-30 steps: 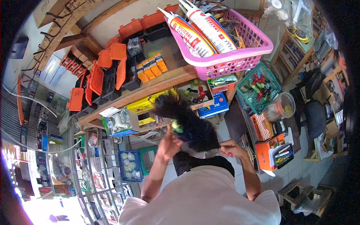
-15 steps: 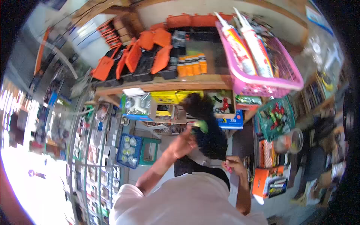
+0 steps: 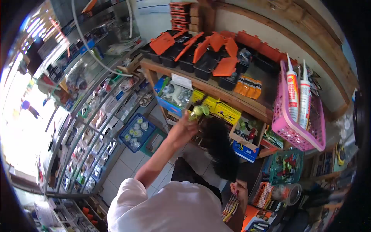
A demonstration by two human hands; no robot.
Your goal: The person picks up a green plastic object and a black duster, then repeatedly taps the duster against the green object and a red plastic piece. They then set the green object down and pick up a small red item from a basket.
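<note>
From my feed, the biggest thing is the glass case (image 3: 96, 127) along the left, its racks packed with small packets so they can be seen from outside. Beside it, a wooden shelf (image 3: 255, 106) carries black boxes (image 3: 201, 63) with orange lids propped open, probably to show what is inside. A pink basket (image 3: 288, 133) sits on its right end, with two sealant tubes (image 3: 293, 92) standing nozzle-up against the rim. Below it hangs a green basket (image 3: 286, 166) of small parts, and a blue crate (image 3: 135, 131) rests on the tiled floor near the case.

The room is a crowded shop, with strong daylight at the far left. I see no bare working surface, as every ledge holds stock.

Nearer in, a dark hank of hair (image 3: 220, 150) hangs in front of the white shirt. The left hand (image 3: 184, 129) is raised, its grip closed on a green tie (image 3: 198, 111) at the top of the hank, held up in front of the shelf, I judge to keep the hair gathered. The right hand (image 3: 239, 188) sits low at the hair's end; something pink shows there, but I cannot tell how its grip stands
</note>
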